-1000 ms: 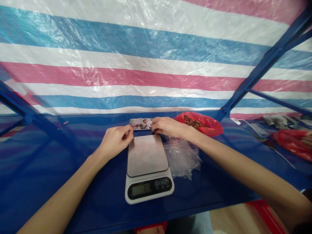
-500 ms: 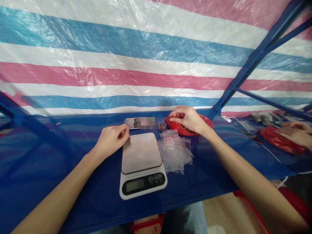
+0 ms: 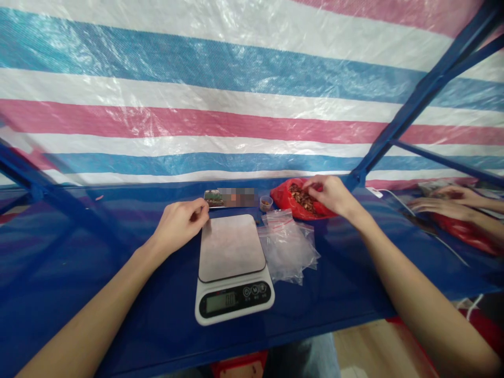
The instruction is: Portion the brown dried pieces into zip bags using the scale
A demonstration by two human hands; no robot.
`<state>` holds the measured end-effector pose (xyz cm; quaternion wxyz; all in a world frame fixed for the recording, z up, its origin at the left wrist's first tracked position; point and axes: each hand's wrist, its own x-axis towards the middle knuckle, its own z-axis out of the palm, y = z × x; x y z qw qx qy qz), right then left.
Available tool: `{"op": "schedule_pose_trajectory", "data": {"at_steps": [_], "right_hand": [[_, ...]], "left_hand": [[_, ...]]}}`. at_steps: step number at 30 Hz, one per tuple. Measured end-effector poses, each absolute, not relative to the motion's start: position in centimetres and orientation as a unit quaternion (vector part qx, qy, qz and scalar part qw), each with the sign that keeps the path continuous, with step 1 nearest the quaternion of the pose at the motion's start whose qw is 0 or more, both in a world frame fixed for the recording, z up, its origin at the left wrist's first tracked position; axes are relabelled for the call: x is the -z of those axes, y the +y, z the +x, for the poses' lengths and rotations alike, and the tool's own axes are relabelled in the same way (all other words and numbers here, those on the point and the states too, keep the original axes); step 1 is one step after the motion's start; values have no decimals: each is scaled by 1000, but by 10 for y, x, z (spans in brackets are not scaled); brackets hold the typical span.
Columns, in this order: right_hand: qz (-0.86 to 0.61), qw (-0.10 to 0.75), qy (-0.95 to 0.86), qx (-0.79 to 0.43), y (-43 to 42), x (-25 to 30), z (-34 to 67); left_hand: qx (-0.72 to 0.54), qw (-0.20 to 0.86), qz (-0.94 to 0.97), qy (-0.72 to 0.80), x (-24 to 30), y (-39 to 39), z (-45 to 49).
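Observation:
My left hand [image 3: 180, 222] rests curled on the blue shelf [image 3: 118, 294] just left of a white kitchen scale [image 3: 232, 268] with a bare steel platter; nothing shows in its fingers. My right hand [image 3: 331, 193] reaches over an open red plastic bag [image 3: 293, 202] of brown pieces, fingertips pinched together at the bag's mouth. Whether they hold a piece is hidden. A small cup [image 3: 266, 202] with brown bits stands left of the bag. Several clear zip bags [image 3: 287, 244] lie right of the scale.
A phone [image 3: 220, 198] lies flat behind the scale. A striped tarp [image 3: 236, 105] backs the shelf, framed by blue steel bars [image 3: 413, 100]. At far right another person's hands [image 3: 444, 202] work over a second red bag [image 3: 472, 236]; a white cable [image 3: 397, 202] runs there.
My right hand left the phone and moved right to the red bag, then shifted to the bag's right edge. My left hand stayed beside the scale. The view swung slightly.

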<state>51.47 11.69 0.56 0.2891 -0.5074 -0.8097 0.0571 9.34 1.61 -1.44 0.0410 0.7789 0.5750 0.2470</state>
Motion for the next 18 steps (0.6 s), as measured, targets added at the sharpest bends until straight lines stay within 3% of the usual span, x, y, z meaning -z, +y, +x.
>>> {"op": "schedule_pose_trajectory", "data": {"at_steps": [2,7,14,18], "right_hand": [[-503,263,-823,-35,117,-2,516],[-426,370,-825,-21,88,-13,469],[-277,180,-942,-63,63,4,413],[-282,159,-945,-51,60,12,408]], "left_hand": [[-248,40,778,576,14,16,94],[-252,35,778,574,14,16,95],[-248,40,780,573,12,14,97],[-250,33,784,567,12,14,97]]}}
